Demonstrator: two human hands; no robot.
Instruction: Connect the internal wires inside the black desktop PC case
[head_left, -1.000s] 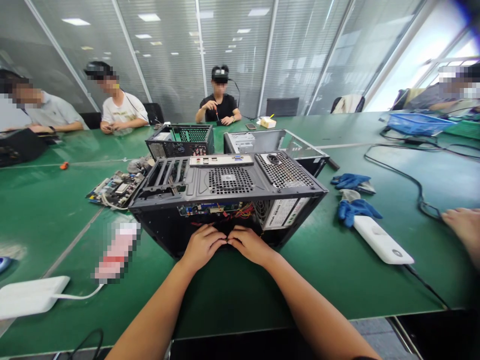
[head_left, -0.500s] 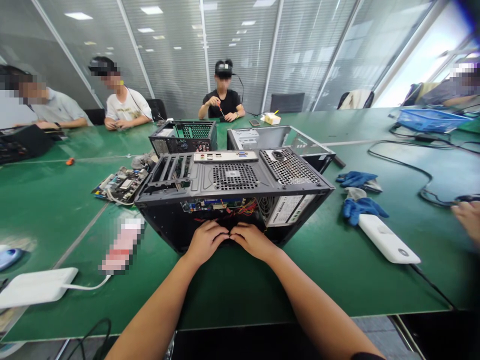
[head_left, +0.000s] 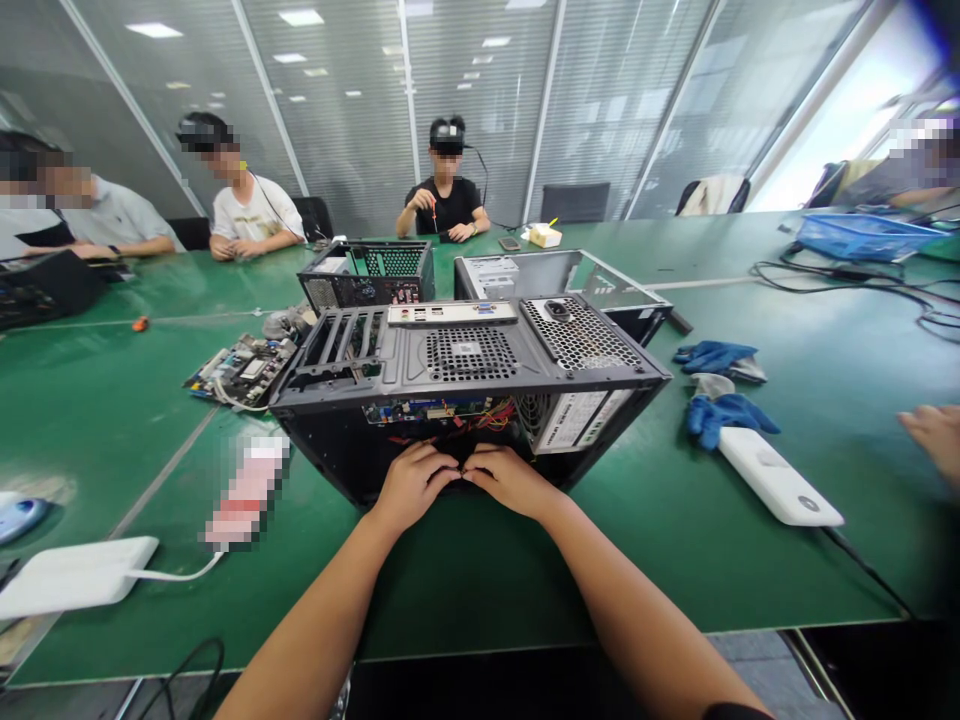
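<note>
A black computer case [head_left: 405, 362] stands in the middle of the green table, its rear panel with vents and ports facing up. Through its open near side a blue circuit board, coloured wires and a power supply [head_left: 581, 422] with a white label show. My left hand [head_left: 411, 482] and my right hand [head_left: 504, 482] meet at the near lower edge of that opening, fingers bent and fingertips together. Something small and dark is pinched between them, too small to name. Part of the fingers lies against the dark interior.
Left of the case lie a circuit board [head_left: 244, 370], a blurred pink item and a white power bank [head_left: 79, 577]. On the right are blue gloves [head_left: 727, 415] and another white power bank [head_left: 780, 475]. Two more cases stand behind; people sit around the table.
My hands have barely moved. At the far right, the black cable near a person's hand has shifted away from it. The person across the table has changed the tilt of a screwdriver.
</note>
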